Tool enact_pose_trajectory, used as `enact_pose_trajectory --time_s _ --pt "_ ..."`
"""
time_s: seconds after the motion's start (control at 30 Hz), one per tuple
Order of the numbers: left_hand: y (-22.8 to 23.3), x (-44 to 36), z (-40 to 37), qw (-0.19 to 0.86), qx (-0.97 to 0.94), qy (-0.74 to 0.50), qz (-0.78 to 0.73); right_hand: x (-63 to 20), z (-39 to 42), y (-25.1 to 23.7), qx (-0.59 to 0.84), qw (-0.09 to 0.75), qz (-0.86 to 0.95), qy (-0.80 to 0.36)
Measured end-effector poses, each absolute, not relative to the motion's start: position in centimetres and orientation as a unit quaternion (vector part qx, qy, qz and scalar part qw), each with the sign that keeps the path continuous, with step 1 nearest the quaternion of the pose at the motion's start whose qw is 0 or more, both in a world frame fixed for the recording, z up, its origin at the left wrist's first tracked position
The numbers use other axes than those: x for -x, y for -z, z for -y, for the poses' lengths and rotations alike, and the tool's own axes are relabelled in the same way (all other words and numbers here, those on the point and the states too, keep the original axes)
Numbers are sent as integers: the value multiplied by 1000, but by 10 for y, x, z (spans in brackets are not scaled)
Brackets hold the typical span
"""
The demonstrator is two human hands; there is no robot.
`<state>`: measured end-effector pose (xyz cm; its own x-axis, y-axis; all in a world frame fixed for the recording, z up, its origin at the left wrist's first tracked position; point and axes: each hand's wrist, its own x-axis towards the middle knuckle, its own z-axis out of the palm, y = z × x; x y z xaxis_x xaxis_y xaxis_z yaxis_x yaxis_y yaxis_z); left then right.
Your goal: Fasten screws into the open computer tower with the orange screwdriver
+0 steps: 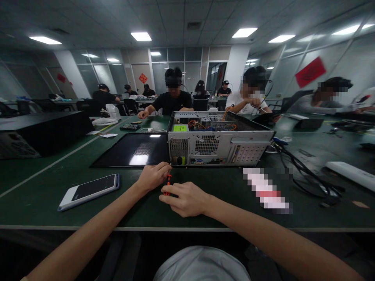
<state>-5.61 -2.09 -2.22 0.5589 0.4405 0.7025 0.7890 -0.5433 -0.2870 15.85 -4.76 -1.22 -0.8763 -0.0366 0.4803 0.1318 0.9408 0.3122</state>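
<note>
My left hand [152, 178] is closed in a pinch at the upper end of a short orange cable [168, 180] with dark parts on it. Below and to the right, my right hand [189, 199] grips the lower, looped part of that cable between thumb and fingers. Both hands are just over the green table, in front of an open computer case [191, 147]. The case lies on its side with its rear panel facing me, and coloured wires show inside. Its black side panel [123, 150] lies flat at its left.
A white device with a dark screen [90, 189] lies left of my hands. Black cables [304, 171] and a white power strip [351, 173] are on the right. Another black case [43, 130] stands at the left. Across the table, people [174, 93] sit working.
</note>
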Motion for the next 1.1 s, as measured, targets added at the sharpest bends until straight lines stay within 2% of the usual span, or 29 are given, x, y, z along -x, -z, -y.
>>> enact_pose_trajectory --time_s 0.2,0.6,0.87,1.1 --pt "22 55 20 282 830 295 380 -157 44 16 53 312 933 171" --pt "21 57 22 249 830 285 409 -155 45 20 53 335 928 156" --pt "20 55 23 232 819 281 443 -155 47 16 27 272 952 139" --pt "25 56 20 204 805 279 482 -155 46 16 59 281 949 127"
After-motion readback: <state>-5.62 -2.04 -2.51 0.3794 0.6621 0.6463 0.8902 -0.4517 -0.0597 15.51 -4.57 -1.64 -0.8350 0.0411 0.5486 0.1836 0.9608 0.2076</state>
